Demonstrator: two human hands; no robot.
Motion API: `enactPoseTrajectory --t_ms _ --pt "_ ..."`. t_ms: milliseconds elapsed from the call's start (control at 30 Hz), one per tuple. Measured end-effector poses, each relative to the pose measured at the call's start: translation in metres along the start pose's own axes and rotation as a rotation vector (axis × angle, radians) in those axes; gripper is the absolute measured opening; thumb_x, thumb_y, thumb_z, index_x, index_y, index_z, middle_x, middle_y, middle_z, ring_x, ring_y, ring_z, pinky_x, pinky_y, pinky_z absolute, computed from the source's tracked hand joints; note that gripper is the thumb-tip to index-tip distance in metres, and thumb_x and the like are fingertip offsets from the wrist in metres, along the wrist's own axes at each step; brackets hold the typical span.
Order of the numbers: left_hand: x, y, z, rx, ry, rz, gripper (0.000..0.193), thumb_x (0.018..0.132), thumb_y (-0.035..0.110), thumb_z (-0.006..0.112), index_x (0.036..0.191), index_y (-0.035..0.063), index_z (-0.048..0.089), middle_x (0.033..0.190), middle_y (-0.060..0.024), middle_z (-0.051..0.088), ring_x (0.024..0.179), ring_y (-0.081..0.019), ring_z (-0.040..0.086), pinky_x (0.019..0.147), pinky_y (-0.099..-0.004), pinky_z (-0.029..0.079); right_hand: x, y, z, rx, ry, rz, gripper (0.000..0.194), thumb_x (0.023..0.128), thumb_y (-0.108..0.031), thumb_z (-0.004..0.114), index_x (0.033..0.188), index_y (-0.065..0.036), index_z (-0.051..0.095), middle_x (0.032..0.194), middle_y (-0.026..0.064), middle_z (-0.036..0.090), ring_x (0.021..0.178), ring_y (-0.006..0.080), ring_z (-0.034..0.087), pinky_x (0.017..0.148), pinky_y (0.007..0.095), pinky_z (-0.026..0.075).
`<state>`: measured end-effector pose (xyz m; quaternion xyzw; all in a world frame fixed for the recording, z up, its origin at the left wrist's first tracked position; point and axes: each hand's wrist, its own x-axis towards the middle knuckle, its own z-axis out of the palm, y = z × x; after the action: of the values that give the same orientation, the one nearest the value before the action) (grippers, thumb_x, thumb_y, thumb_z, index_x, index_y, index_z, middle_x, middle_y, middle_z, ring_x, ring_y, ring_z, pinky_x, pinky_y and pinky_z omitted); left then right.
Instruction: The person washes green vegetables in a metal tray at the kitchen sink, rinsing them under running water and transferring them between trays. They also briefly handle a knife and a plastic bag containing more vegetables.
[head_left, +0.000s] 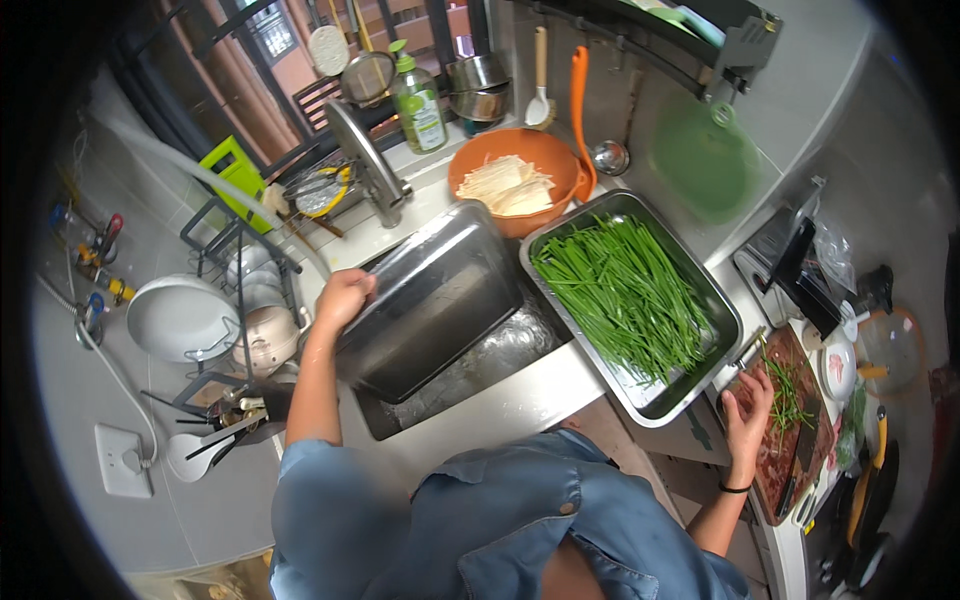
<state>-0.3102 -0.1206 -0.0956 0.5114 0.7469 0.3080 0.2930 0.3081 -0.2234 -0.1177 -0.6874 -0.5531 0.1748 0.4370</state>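
Observation:
My left hand (345, 298) grips the short edge of a rectangular stainless-steel tray (442, 300), which is tilted over the sink (506, 379). Water covers part of the sink's bottom below it. Nothing is in my right hand (748, 412); its fingers are apart, between a second steel tray and the reddish cutting board (774, 469). Long cut green chives (622, 292) fill that second tray (637, 416), at the sink's right end. A few chive scraps (784, 394) and a dark-bladed knife (799, 457) lie on the board.
Behind the sink stand a faucet (367, 165), a green soap bottle (421, 105) and an orange colander (517, 217) of enoki mushrooms (510, 184). At left are a dish rack (240, 285) and utensil holder (259, 401). A ladle (609, 157) hangs on the wall.

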Motion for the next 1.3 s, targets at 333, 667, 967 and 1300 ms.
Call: enactPoseTrajectory --t_ms 333,667,967,1300 --pt "-0.048 0.051 -0.023 -0.260 -0.075 -0.086 0.033 0.065 0.020 0.083 0.081 0.0006 0.061 0.065 0.0018 0.056 0.059 -0.0075 0.050 0.057 -0.0232 0.043 -0.003 -0.008 0.011 -0.047 -0.027 0.039 0.036 0.077 -0.011 0.072 0.111 -0.007 0.060 0.131 0.0131 0.042 0.112 0.0265 0.049 0.084 0.0336 0.045" --pt "-0.088 0.079 -0.029 -0.024 0.032 0.100 0.040 0.056 0.016 0.087 0.080 0.0032 0.058 0.069 0.0029 0.054 0.062 -0.0065 0.047 0.056 -0.0227 0.039 0.033 -0.039 0.045 0.040 -0.099 -0.223 0.026 0.076 -0.010 0.072 0.101 -0.005 0.065 0.110 0.0120 0.057 0.099 0.0253 0.057 0.080 0.0342 0.047" --pt "-0.142 0.095 -0.010 0.097 0.300 0.066 0.040 0.058 0.019 0.086 0.080 0.0022 0.058 0.068 0.0002 0.056 0.062 -0.0094 0.048 0.059 -0.0249 0.041 0.116 -0.057 0.212 -0.219 -0.322 -0.546 0.012 0.071 -0.013 0.072 0.081 -0.007 0.069 0.088 0.0111 0.060 0.087 0.0305 0.058 0.076 0.0392 0.048" --pt "-0.163 0.088 0.000 0.074 0.407 0.076 0.039 0.055 0.015 0.086 0.079 0.0018 0.058 0.066 0.0003 0.055 0.060 -0.0103 0.047 0.058 -0.0250 0.041 0.142 -0.104 0.190 -0.097 -0.425 -0.486 0.006 0.076 -0.011 0.063 0.075 -0.006 0.065 0.076 0.0132 0.064 0.068 0.0309 0.062 0.063 0.0406 0.049"
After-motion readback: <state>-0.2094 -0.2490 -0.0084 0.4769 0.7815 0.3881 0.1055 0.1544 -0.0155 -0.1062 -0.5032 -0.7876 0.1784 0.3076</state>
